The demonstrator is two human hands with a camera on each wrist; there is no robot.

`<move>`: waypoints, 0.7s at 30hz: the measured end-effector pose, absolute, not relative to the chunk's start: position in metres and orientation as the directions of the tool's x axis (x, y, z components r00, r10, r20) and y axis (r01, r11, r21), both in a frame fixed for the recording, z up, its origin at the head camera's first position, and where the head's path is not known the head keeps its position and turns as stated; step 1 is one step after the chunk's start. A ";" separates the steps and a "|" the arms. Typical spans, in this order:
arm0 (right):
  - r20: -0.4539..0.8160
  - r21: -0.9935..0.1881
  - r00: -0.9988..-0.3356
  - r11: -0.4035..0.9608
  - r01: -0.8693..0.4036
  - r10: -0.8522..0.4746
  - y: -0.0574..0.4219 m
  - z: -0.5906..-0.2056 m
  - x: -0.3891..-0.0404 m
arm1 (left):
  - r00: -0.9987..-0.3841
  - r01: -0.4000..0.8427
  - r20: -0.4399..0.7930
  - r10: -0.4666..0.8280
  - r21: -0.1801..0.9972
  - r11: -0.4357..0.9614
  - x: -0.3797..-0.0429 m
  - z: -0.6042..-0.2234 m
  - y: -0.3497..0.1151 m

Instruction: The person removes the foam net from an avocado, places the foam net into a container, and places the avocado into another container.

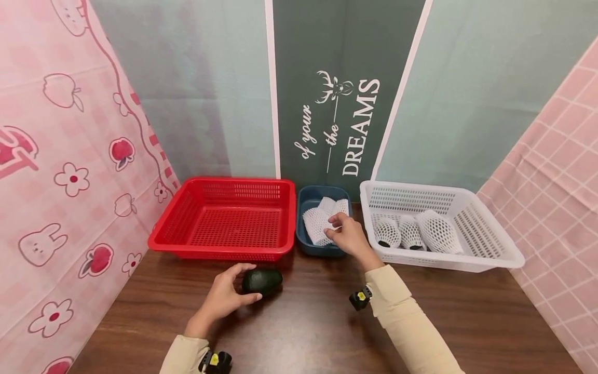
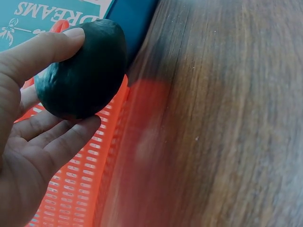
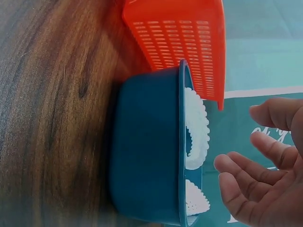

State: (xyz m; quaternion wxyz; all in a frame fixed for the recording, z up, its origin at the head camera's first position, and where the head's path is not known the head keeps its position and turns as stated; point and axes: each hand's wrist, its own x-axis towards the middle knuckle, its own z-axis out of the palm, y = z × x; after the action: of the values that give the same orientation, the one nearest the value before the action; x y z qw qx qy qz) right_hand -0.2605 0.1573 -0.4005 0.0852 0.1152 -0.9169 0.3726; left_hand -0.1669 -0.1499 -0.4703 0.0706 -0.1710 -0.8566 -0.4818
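A dark green avocado (image 1: pixel 262 281) is held between the thumb and fingers of my left hand (image 1: pixel 225 294), in front of the red basket. The left wrist view shows the thumb on one side of the avocado (image 2: pixel 87 71) and fingertips on the other. My right hand (image 1: pixel 348 236) is over the blue bin (image 1: pixel 322 251), its fingers loosely bent and apart. White foam net sleeves (image 1: pixel 318 224) lie in that bin. In the right wrist view nothing is between the fingers of the right hand (image 3: pixel 265 175), which are beside the bin's rim and the sleeves (image 3: pixel 196 132).
The red basket (image 1: pixel 224 254) stands left of the blue bin. At the right, a white basket (image 1: pixel 495 257) contains three net-wrapped fruits (image 1: pixel 439 232), dark ends showing on two. Behind them hangs a printed cloth (image 1: pixel 224 93). All stand on a brown wooden table (image 1: pixel 308 332).
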 end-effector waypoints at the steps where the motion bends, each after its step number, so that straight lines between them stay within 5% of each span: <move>1: 0.246 -0.658 -0.956 0.697 -0.287 -0.161 0.158 -0.400 -0.260 | -0.931 0.362 0.286 0.226 0.800 0.479 -0.167 -0.470 -0.150; 21: 0.011 -0.386 -0.921 0.848 -0.363 -0.389 0.167 -0.388 -0.219 | -0.941 0.335 0.274 0.198 0.826 0.453 -0.143 -0.427 -0.138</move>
State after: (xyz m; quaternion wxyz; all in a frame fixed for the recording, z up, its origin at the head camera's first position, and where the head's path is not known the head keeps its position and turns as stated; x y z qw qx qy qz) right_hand -0.2189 0.1674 -0.3879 -0.0335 0.1956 -0.9608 0.1938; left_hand -0.1432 -0.1385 -0.4266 0.0689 -0.1569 -0.8496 -0.4988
